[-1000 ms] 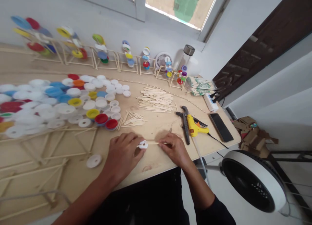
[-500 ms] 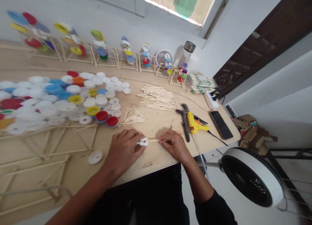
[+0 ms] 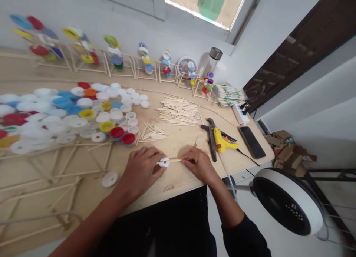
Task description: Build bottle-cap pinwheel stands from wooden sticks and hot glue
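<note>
My left hand pinches a small white bottle cap near the front edge of the wooden table. A thin wooden stick runs through the cap to my right hand, which grips its other end. A loose white cap lies left of my left hand. A yellow glue gun and dark pliers lie just right of my right hand.
Many coloured and white caps cover the table's left. Piles of sticks lie in the middle, stick frames at the left front. Cap-and-stick models line the wall. A phone lies right; a floor fan stands beside the table.
Both hands stay on the cap and stick with almost no movement. The view has shifted slightly.
</note>
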### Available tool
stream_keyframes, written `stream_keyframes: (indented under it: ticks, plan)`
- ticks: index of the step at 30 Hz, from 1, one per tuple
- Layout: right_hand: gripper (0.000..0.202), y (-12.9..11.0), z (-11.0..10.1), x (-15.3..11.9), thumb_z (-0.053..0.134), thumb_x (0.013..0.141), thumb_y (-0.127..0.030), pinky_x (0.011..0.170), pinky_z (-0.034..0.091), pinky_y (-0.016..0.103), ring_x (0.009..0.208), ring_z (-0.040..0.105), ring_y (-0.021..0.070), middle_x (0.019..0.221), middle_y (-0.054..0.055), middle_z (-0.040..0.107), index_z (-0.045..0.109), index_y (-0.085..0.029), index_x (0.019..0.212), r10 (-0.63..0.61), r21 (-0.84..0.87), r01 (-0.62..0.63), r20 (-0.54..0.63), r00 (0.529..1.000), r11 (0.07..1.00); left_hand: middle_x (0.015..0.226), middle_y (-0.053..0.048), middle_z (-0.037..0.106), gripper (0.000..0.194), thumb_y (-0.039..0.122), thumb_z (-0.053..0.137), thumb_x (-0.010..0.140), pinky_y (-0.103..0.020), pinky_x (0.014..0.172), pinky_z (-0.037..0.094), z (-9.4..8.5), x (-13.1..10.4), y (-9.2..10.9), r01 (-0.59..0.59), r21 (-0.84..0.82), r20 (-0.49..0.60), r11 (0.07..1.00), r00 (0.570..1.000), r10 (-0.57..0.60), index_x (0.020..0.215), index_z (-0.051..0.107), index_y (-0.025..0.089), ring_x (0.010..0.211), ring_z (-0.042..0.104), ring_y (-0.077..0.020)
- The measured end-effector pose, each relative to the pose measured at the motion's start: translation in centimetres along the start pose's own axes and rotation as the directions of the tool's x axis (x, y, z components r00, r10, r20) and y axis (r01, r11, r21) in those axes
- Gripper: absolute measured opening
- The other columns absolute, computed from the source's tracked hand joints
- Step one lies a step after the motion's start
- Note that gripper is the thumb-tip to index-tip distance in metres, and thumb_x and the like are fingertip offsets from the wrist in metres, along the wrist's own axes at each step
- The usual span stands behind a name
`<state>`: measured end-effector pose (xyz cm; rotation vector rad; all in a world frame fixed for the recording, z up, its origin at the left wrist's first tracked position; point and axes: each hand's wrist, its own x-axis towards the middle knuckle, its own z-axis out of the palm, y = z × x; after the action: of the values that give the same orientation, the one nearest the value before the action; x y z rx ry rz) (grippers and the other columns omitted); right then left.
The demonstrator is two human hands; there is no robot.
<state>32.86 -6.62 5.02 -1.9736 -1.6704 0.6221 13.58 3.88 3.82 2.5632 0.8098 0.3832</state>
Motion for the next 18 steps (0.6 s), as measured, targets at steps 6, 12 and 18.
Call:
stream_keyframes:
  ticks: [6, 12, 18]
  plan:
    - [0.011, -0.1, -0.3, 0.1, 0.066, 0.086, -0.014, 0.076, 0.043, 0.028, 0.082, 0.061, 0.0159, 0.082, 0.002, 0.066, 0.074, -0.021, 0.089, -0.013, -0.053, 0.014, 0.025, 1.0, 0.998, 0.099, -0.003, 0.069, 0.015, 0.026, 0.058, 0.08, -0.04, 0.082, 0.033, -0.1, 0.0, 0.0, -0.007, -0.006, 0.012, 1.0, 1.0, 0.007, 0.092, 0.067, 0.027, 0.098, 0.057, -0.0236]
    - [0.01, 0.1, -0.2, 0.1, 0.065, 0.086, -0.015, 0.076, 0.044, 0.027, 0.083, 0.061, 0.0161, 0.085, 0.002, 0.066, 0.073, -0.019, 0.09, -0.032, -0.034, 0.033, 0.025, 0.999, 0.999, 0.1, -0.002, 0.07, 0.016, 0.026, 0.058, 0.08, -0.041, 0.082, 0.033, 0.0, 0.0, -0.1, 0.0, -0.001, 0.019, 1.0, 1.0, 0.0, 0.094, 0.066, 0.027, 0.098, 0.057, -0.0237]
    - [0.019, 0.1, 0.2, -0.9, 0.066, 0.084, -0.015, 0.083, 0.046, 0.033, 0.093, 0.06, 0.0201, 0.097, 0.006, 0.067, 0.068, -0.018, 0.102, -0.108, -0.091, 0.101, -0.078, 0.991, 0.991, 0.099, -0.002, 0.069, 0.015, 0.026, 0.057, 0.081, -0.042, 0.084, 0.032, 0.3, -0.1, -0.3, -0.017, 0.006, 0.001, 1.0, 1.0, 0.017, 0.093, 0.066, 0.027, 0.098, 0.057, -0.0238]
